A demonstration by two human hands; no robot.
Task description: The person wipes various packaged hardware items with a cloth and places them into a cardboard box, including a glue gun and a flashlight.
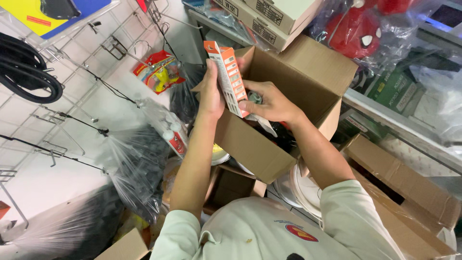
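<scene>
Orange packet: a slim orange-and-white retail packet (230,77) stands nearly upright, tilted a little to the right, over the near-left edge of the open carton, its lower end at the carton's mouth.
Left hand: the left hand (211,94) is closed around the packet's left side, thumb and fingers wrapped on it.
Right hand: the right hand (269,103) pinches the packet's lower right corner, fingers curled; something small and grey sits under the palm, too hidden to tell what.
Carton: a brown cardboard carton (250,149) with 4 flaps up, held at chest height; dark goods lie inside, mostly hidden by the hands.
How far: judged from the pictures, the packet is out of the carton and fully in both hands; the rest of the contents lies inside, untouched.
Left of carton: clear plastic bags (139,168) of dark goods, a carded toy pack (159,72) on a white wire grid wall (72,96), and black hose coils (24,72) far left.
Right of carton: flattened brown boxes (404,192) near right, a red toy in plastic wrap (358,31) far right, white plates (303,192) below.
</scene>
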